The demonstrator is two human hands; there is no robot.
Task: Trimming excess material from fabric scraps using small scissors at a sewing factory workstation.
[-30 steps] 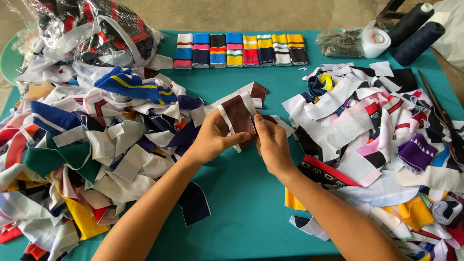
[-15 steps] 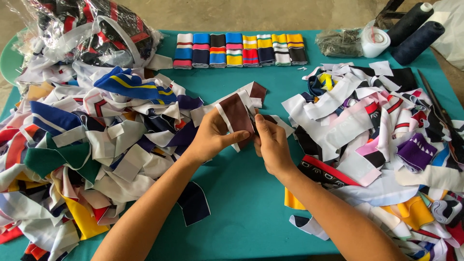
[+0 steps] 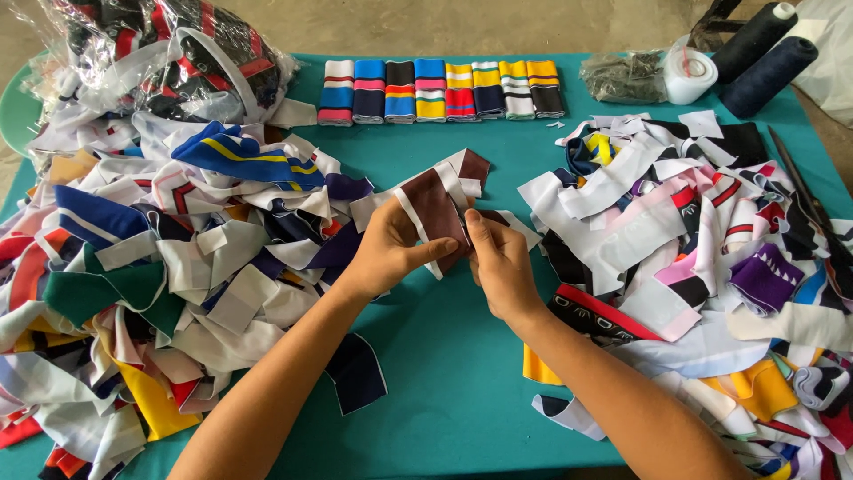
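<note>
**Inspector:** Report your grip.

**Worker:** My left hand [image 3: 386,253] and right hand [image 3: 499,267] are both closed on one maroon strip with white edging [image 3: 435,206], thumbs and fingers pinching its lower end. The strip stands tilted above the middle of the worktop [image 3: 444,373], clear of the teal surface.

**Inspector:** Immediate surroundings?

**Worker:** A loose heap of mixed strips [image 3: 160,267] lies along the left edge, touching my left wrist area. A second heap [image 3: 702,240] covers the right side. A navy piece [image 3: 355,373] lies flat near the front edge.

**Inspector:** Further out?

**Worker:** A row of folded striped bands [image 3: 440,91] runs along the far edge. A clear bag of strips [image 3: 169,53] sits at the far left corner; two dark thread cones [image 3: 764,58] at the far right corner.
</note>
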